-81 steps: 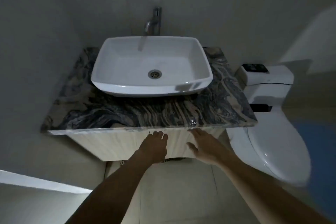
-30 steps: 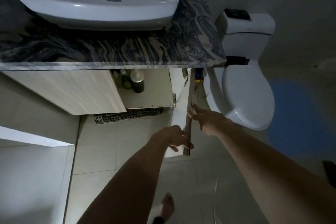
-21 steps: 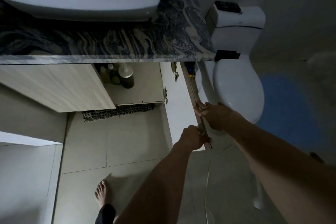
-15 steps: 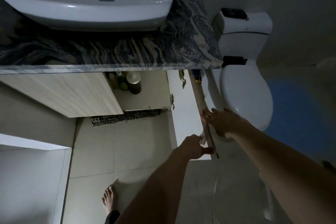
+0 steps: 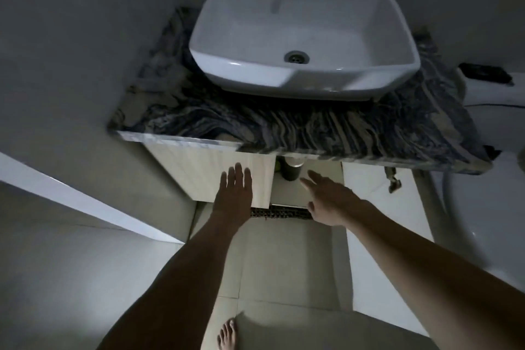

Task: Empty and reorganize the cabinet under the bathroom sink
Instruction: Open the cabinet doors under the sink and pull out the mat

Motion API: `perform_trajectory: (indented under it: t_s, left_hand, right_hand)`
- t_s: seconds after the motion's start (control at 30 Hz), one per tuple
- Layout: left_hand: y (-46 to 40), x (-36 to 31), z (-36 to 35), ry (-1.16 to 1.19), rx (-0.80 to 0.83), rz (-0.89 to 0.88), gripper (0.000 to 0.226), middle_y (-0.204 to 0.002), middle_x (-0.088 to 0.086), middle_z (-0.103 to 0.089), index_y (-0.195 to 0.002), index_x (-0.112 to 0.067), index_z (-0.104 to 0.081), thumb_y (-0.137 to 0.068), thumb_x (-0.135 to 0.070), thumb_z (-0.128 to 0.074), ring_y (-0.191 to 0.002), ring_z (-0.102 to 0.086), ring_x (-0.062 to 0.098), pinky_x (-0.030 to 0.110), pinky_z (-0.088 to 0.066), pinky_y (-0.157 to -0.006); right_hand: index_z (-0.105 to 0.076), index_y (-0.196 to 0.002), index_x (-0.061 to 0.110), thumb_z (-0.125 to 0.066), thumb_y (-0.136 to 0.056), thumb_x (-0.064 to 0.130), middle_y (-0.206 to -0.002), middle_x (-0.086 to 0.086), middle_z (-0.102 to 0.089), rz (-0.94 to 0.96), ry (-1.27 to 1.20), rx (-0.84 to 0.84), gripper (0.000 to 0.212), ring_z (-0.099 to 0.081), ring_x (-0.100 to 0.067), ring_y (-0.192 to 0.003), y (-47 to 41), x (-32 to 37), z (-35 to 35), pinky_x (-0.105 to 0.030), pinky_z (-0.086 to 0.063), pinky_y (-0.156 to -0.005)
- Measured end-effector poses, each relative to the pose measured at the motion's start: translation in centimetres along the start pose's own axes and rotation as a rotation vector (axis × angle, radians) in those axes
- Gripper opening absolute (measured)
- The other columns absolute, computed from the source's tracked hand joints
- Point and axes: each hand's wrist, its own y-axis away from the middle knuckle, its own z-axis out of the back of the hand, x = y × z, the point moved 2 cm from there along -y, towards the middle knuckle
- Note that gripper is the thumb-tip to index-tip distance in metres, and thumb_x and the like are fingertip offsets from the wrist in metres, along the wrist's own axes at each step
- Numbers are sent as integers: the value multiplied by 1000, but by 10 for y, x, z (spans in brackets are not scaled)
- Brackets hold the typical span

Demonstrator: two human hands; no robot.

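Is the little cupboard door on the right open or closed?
Open. The right cabinet door is swung out wide, and a dark bottle shows inside. The left door is closed.

Single head-worn view looked steeply down from above the sink (image 5: 304,37) at 12 o'clock, close over the cabinet (image 5: 210,173) front (wide-angle, edges bowed).

Both hands (image 5: 235,193) off the opened right door (image 5: 380,236), now outstretched before the cabinet (image 5: 204,176).
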Motion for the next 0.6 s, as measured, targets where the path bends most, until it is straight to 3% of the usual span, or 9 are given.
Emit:
perform_trajectory:
  t_s: [0.13,0.27,0.4,0.5,0.6]
  left_hand:
    - [-35,59,-3,-43,45,-8,86,-159,29,3,-151,7,4,-92,-21,-51,-149,-2,41,50,-2,-121]
    - [-43,88,-11,15,130,-43,87,-162,19,7,-153,0,8,-91,-20,-49,-150,6,32,51,3,-121]
    - [-43,110,-18,41,67,-114,91,-163,13,3,-156,-6,4,-87,-19,-54,-151,2,25,52,1,-121]
    - [-46,115,-20,63,49,-151,88,-163,10,3,-156,-9,1,-89,-23,-54,-151,1,25,51,2,-121]
    - [-40,113,-25,107,13,-123,83,-164,9,5,-157,-10,-1,-90,-22,-50,-151,4,23,50,4,-121]
  right_hand:
    - [-13,-157,8,-57,-94,22,-165,-14,-9,63,84,-110,79,-21,-32,-150,-60,65,-1,-44,-29,-119]
    - [0,-158,4,-59,-92,25,-162,-16,-18,-19,171,-144,91,-20,-30,-150,-96,89,-9,-45,-19,-123]
    - [-1,-158,4,-59,-92,32,-163,-15,-18,-100,146,-77,92,-16,-31,-152,-116,94,-13,-50,-11,-124]
    - [-8,-157,1,-63,-90,29,-161,-18,-26,-131,156,-101,91,-23,-32,-150,-117,99,-14,-48,-14,-124]
    - [-23,-152,-3,-58,-91,11,-152,-24,-38,-137,203,-120,73,-38,-35,-140,-120,106,-12,-42,-34,-116]
